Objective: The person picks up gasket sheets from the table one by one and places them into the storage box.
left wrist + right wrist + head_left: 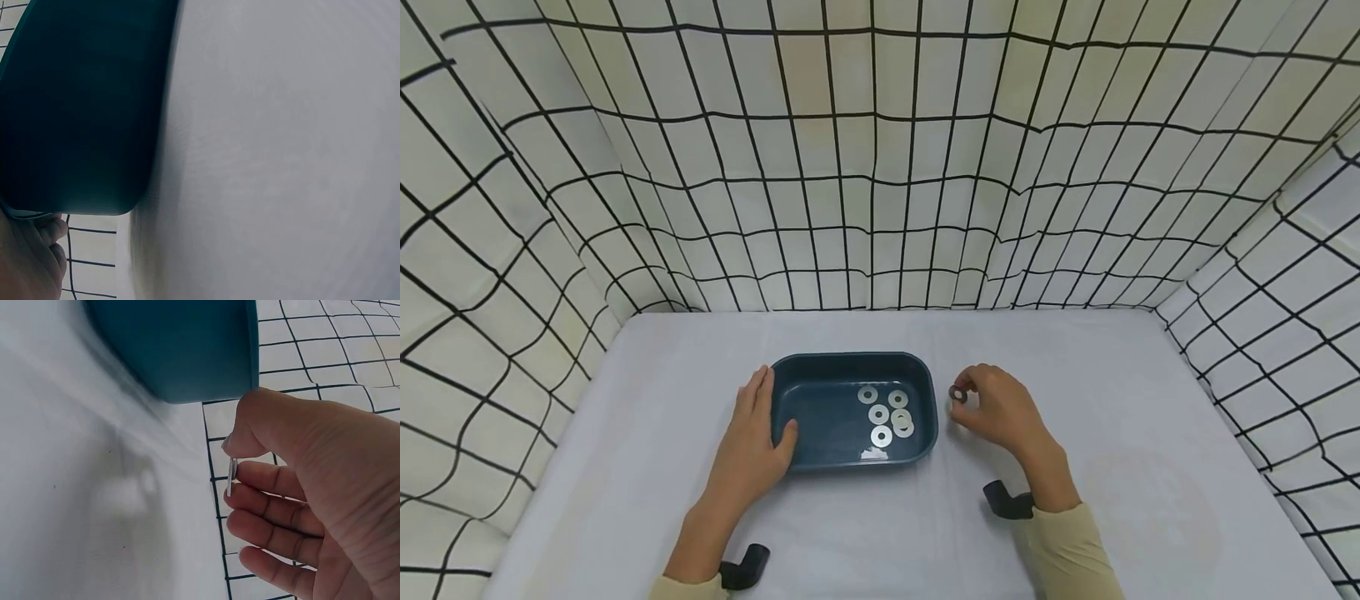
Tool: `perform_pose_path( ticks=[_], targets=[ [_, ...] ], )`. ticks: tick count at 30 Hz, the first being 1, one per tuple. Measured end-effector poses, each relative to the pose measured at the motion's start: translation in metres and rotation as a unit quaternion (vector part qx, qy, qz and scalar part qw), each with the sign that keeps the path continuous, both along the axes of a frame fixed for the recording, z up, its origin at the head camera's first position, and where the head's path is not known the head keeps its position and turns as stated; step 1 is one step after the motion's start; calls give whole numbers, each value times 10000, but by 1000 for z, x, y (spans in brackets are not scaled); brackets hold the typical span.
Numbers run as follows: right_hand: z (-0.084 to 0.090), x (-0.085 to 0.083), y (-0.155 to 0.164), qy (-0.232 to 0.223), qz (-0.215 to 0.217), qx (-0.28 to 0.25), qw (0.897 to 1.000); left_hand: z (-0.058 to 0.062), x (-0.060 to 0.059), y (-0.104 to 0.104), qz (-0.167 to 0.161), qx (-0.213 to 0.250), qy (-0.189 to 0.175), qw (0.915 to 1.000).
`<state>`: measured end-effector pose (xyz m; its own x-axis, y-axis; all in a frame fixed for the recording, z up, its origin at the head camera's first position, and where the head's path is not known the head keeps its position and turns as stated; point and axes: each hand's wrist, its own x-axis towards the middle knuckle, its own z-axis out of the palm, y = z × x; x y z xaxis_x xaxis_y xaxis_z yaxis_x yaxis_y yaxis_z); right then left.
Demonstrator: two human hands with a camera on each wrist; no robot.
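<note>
A dark blue rectangular tray stands on the white-covered table. Several flat silver washers lie in its right half, two of them overlapping. At the tray's left end, my left hand holds the wall, thumb over the rim and fingers along the outside; the left wrist view shows part of this hand by the tray's end. Just right of the tray, my right hand pinches a washer between thumb and fingertips. Seen edge-on in the right wrist view, that washer is above the cloth.
White cloth covers the table. Black grid netting over pale walls encloses the back and both sides. A black curved wrist mount sits at the left wrist and another mount at the right, both beside beige sleeves.
</note>
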<state>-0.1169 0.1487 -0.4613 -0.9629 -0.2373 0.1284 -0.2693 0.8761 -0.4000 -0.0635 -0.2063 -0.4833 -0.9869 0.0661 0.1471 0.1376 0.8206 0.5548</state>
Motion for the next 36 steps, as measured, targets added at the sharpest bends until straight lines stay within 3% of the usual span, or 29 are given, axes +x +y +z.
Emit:
perform_pose_path(
  ticks=[6,11,20,36],
  targets=[
    [12,8,-6,215,142,-167,9995,3,1,0,-19,42,31,10000],
    [23,8,-11,406,211,-264,9986,-3,-3,-2,-17,-18,125,9999],
    [45,9,-38,371,439,-682,9960,-3,0,-2,-38,-12,192,9998],
    [44,10,-69,275,1130,-469,9921,-1,-1,-2,-67,-46,118,9999]
  ],
)
